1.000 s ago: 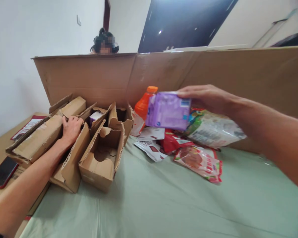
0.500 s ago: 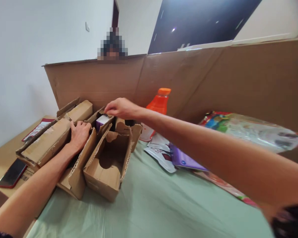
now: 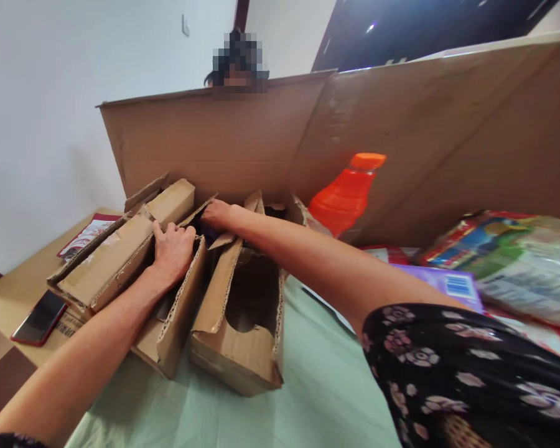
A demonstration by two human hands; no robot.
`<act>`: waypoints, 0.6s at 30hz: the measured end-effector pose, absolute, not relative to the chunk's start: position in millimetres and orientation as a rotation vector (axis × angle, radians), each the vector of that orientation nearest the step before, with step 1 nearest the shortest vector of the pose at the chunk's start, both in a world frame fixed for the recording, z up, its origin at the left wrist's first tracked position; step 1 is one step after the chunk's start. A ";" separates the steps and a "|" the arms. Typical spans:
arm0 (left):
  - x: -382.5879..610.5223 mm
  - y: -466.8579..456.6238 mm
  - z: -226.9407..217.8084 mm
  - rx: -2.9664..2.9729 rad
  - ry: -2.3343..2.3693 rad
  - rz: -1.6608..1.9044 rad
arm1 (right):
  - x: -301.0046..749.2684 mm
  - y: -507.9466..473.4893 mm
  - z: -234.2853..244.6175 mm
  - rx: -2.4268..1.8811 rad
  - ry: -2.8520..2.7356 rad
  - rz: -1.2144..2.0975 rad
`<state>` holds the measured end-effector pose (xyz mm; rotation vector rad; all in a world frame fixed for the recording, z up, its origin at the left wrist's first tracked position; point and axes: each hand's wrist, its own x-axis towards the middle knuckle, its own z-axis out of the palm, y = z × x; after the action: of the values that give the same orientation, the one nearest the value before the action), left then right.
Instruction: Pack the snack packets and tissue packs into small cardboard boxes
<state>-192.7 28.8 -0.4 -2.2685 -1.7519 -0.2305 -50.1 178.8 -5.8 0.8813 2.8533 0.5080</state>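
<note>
My left hand [image 3: 172,249] lies over a narrow cardboard compartment, its bent fingers hooked on the walls of the cardboard box [image 3: 107,258]. Deep in the compartment to the right of it is my right hand [image 3: 218,214], bent down at the wrist. Its fingertips are hidden behind the cardboard, so what they touch does not show. A dark purple patch is just visible below that hand. In front stands an open cardboard bin [image 3: 238,348] with a curved cut-out in its near wall.
An orange bottle [image 3: 343,196] leans behind my right forearm. Purple packaging [image 3: 438,283] and a colourful plastic bag [image 3: 527,267] lie at the right. A phone [image 3: 40,317] rests at the left. Tall cardboard [image 3: 214,137] screens the back, with a person's head [image 3: 237,59] above it.
My right hand has gone down from the compartment's rim into it, covering the white and purple box seen before. My left hand keeps its hold. The view has shifted.
</note>
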 end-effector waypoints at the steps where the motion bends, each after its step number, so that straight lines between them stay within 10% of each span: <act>1: -192.5 29.1 -0.8 -2.267 -1.754 -0.234 | -51.0 177.2 -4.3 0.873 2.845 0.530; 18: -188.6 1.0 24.3 -2.292 -1.663 -0.312 | 214.3 56.8 121.0 1.745 3.403 0.042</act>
<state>-188.6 1.0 24.3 -2.2919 -1.6634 -0.3120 214.3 56.8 121.0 1.7447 3.4035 0.0416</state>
